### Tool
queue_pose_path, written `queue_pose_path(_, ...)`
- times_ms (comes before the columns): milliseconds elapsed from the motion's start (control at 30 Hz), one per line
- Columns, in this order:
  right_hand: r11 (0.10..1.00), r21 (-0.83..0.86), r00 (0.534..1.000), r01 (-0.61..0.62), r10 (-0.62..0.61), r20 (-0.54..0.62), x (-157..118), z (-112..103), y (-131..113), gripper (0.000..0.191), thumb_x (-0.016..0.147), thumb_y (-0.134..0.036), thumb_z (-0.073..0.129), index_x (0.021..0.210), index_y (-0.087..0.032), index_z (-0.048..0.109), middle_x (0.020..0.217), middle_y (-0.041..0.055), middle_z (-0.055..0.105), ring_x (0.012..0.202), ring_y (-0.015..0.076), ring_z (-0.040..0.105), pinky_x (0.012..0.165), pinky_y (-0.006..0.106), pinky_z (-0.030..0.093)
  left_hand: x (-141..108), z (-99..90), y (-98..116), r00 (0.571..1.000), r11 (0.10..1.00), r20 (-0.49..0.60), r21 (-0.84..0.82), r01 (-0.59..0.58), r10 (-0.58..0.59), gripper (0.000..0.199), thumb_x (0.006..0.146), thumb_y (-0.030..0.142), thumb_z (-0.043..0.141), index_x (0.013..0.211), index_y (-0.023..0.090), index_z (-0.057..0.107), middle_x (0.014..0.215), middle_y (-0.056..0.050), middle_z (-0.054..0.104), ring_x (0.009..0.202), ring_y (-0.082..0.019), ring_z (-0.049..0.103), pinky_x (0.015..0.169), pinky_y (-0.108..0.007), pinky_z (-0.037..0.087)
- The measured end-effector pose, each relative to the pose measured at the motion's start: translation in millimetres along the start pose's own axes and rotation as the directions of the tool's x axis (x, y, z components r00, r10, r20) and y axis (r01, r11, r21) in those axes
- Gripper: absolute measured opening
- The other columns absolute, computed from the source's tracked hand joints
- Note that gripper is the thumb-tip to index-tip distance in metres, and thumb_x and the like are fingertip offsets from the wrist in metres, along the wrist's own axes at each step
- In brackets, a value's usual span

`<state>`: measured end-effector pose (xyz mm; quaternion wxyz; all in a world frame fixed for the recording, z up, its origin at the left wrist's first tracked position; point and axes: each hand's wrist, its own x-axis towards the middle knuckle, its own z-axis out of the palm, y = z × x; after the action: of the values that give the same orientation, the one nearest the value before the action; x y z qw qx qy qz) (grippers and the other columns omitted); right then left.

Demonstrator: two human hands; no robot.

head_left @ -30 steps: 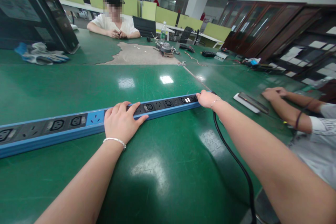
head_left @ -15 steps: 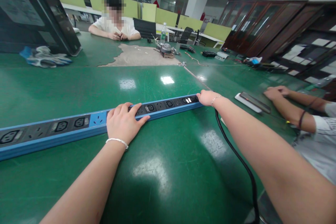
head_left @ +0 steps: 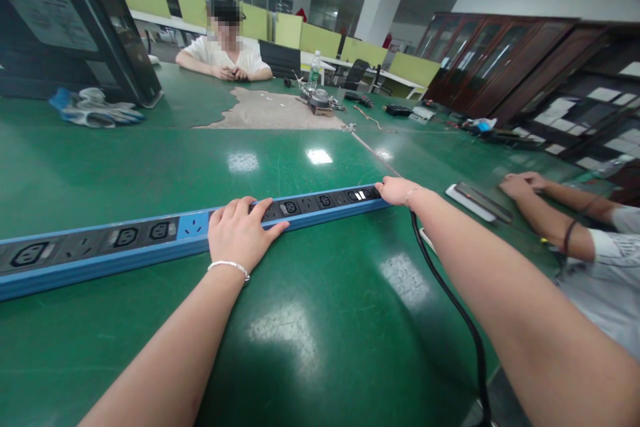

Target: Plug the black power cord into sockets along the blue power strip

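A long blue power strip (head_left: 170, 255) with black sockets lies across the green table, running from the left edge to the middle right. My left hand (head_left: 243, 230) grips it near its middle, fingers over the top and thumb along the near side. At the strip's far right end, my right hand (head_left: 397, 191) is closed around the end piece, hiding it. A black cable (head_left: 445, 293) comes down from beneath my right hand and drops past the table's near edge.
Gloves (head_left: 100, 108) lie by a black cabinet (head_left: 65, 33) at left. A seated person (head_left: 230, 57) is across the table; another person's arms (head_left: 555, 213) rest at right, near a phone (head_left: 484, 203). A bottle (head_left: 315, 70) stands at the back.
The view has tilted up slightly, so the scene sits a little lower. Both hands keep the same places on the power strip.
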<state>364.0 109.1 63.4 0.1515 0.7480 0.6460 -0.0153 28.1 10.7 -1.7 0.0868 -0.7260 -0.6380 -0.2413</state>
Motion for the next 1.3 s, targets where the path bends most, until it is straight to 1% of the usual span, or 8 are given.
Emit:
queue_pose_path(167,0.999,-0.030,0.999,-0.013,0.015,0.051,5,-3,3,0.050,0.093,-0.042,0.028,0.115,-0.007,0.056,0.117,0.0206,0.060,0.109,0.0257,0.057,0.087,0.033,0.043,1,-2.2,2,1.000,0.999,0.004,0.012,0.030,-0.030,0.048,0.078,0.058,0.050,0.114,0.029,0.060,0.113,-0.007,0.062,0.106,-0.027,0.052,0.088,-0.040,0.032)
queue_pose_path(333,0.999,-0.051,0.998,0.000,0.004,0.063,4,-3,4,0.049,0.094,-0.040,0.027,0.111,-0.006,0.057,0.113,0.0213,0.061,0.106,0.0252,0.059,0.087,0.033,0.043,0,1.0,0,1.000,1.000,-0.007,-0.005,0.009,-0.010,0.050,0.078,0.061,0.049,0.115,0.029,0.059,0.114,-0.007,0.061,0.107,-0.027,0.051,0.088,-0.040,0.032)
queue_pose_path(633,0.998,-0.054,1.000,-0.026,0.025,-0.009,-8,0,2,0.049,0.094,-0.040,0.022,0.105,-0.008,0.058,0.106,0.0215,0.064,0.101,0.0274,0.061,0.083,0.035,0.044,1,-2.0,3,0.999,0.999,0.004,-0.004,0.032,-0.032,0.050,0.077,0.059,0.053,0.114,0.027,0.061,0.113,-0.007,0.062,0.106,-0.027,0.052,0.088,-0.040,0.033)
queue_pose_path(833,0.998,-0.041,0.997,-0.050,0.047,-0.060,-16,0,-2,0.049,0.094,-0.041,0.022,0.105,-0.008,0.057,0.100,0.0210,0.065,0.095,0.0272,0.063,0.079,0.035,0.044,0,2.2,-1,1.000,1.000,-0.018,-0.015,0.006,-0.007,0.050,0.078,0.060,0.049,0.115,0.028,0.060,0.113,-0.008,0.061,0.107,-0.027,0.051,0.088,-0.041,0.032)
queue_pose_path(967,0.999,0.014,0.985,-0.053,0.054,-0.162,-28,-22,19,0.048,0.094,-0.040,0.019,0.097,-0.013,0.059,0.099,0.0166,0.066,0.092,0.0243,0.062,0.073,0.030,0.043,1,0.4,0,1.000,1.000,-0.011,-0.004,0.006,-0.006,0.050,0.078,0.060,0.049,0.115,0.028,0.060,0.113,-0.007,0.061,0.106,-0.027,0.051,0.088,-0.040,0.032)
queue_pose_path(1100,0.996,0.062,0.986,-0.067,0.076,-0.150,-47,-42,51,0.046,0.093,-0.043,0.023,0.090,-0.017,0.060,0.087,0.0110,0.067,0.082,0.0210,0.062,0.066,0.027,0.042,1,-3.6,3,0.999,0.999,0.010,0.017,0.032,-0.032,0.050,0.078,0.059,0.049,0.115,0.028,0.060,0.114,-0.008,0.061,0.106,-0.027,0.051,0.089,-0.040,0.032)
queue_pose_path(1167,0.993,0.068,0.982,-0.098,0.107,-0.156,-57,-40,62,0.045,0.093,-0.043,0.024,0.089,-0.017,0.061,0.087,0.0113,0.067,0.081,0.0207,0.061,0.065,0.026,0.041,1,-3.8,3,1.000,1.000,0.012,0.017,0.018,-0.019,0.050,0.079,0.059,0.047,0.116,0.028,0.060,0.114,-0.008,0.061,0.106,-0.027,0.051,0.089,-0.040,0.032)
queue_pose_path(1300,0.978,0.116,0.966,-0.174,0.192,-0.171,-66,-21,71,0.047,0.092,-0.046,0.025,0.090,-0.016,0.061,0.094,0.0123,0.067,0.084,0.0217,0.061,0.066,0.027,0.041,0,-1.2,0,1.000,1.000,0.011,0.010,0.005,-0.005,0.050,0.080,0.059,0.045,0.118,0.029,0.059,0.115,-0.008,0.061,0.108,-0.027,0.050,0.090,-0.040,0.031)
